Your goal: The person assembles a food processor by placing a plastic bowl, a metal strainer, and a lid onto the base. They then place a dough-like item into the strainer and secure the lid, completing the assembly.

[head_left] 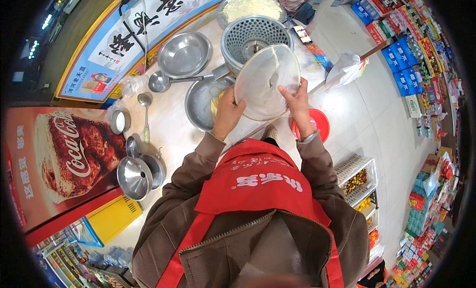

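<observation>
Out in front of me I hold a pale, translucent round liner [260,92] with a stiff-looking rim and a small dark gap near its middle. A faint seam runs across it. My left hand [228,112] is closed on its left edge, thumb on the near face. On the opposite edge, my right hand [299,107] grips it in the same way. Just beyond stands a perforated metal drum [243,39], partly covered by the liner. Under my left hand sits a steel bowl [193,111] with something whitish and yellow inside.
Beyond the drum is a wide basin [220,12] of pale, crumbly matter. To the left lie an empty steel bowl [184,54], a ladle [159,82], a skimmer [145,100] and a funnel [134,178]. A red tub [322,126] stands right; fruit crates [358,176] line the floor.
</observation>
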{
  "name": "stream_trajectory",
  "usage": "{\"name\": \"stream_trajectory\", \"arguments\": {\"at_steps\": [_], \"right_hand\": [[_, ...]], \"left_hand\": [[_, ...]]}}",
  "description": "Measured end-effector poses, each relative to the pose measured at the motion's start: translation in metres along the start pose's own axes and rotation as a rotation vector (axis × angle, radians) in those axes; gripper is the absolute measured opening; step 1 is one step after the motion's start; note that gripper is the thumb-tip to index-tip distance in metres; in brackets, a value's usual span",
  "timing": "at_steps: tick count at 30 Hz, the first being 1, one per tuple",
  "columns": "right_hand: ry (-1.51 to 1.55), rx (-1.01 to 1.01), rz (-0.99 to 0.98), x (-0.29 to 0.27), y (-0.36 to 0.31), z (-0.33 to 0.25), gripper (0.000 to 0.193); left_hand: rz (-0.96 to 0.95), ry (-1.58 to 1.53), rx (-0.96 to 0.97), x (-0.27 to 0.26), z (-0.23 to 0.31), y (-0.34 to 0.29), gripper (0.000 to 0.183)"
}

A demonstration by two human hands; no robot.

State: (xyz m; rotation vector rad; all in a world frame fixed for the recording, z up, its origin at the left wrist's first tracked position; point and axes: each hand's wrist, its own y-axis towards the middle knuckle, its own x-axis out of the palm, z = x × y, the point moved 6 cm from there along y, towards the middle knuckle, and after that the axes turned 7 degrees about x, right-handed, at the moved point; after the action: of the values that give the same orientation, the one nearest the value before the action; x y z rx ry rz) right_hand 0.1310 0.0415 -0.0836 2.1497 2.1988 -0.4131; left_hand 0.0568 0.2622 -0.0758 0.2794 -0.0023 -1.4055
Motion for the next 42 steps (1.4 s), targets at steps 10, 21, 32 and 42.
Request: {"name": "stream_trajectory", "arguments": {"at_steps": [10,21,32,42], "right_hand": [[-0.216,-0.052,0.112,0.012,0.002,0.006,0.048],[-0.193,-0.158,0.022,0.02,-0.01,0.016,0.039],[0.083,-0.058,0.043,0.001,-0.011,0.025,0.024],[0.131,-0.099,0.184,-0.035,-0.008,0.017,0.021]], "left_hand": [[-0.195,-0.842,-0.413,0.013,0.011,-0.016,0.081],[-0.466,-1.061,-0.469,0.038,0.006,-0.021,0.062],[-0.046,-0.809,-0.605,0.007,-0.072,-0.005,0.026],[0.082,0.677,0.405,-0.035,0.022,0.06,0.036]]}}
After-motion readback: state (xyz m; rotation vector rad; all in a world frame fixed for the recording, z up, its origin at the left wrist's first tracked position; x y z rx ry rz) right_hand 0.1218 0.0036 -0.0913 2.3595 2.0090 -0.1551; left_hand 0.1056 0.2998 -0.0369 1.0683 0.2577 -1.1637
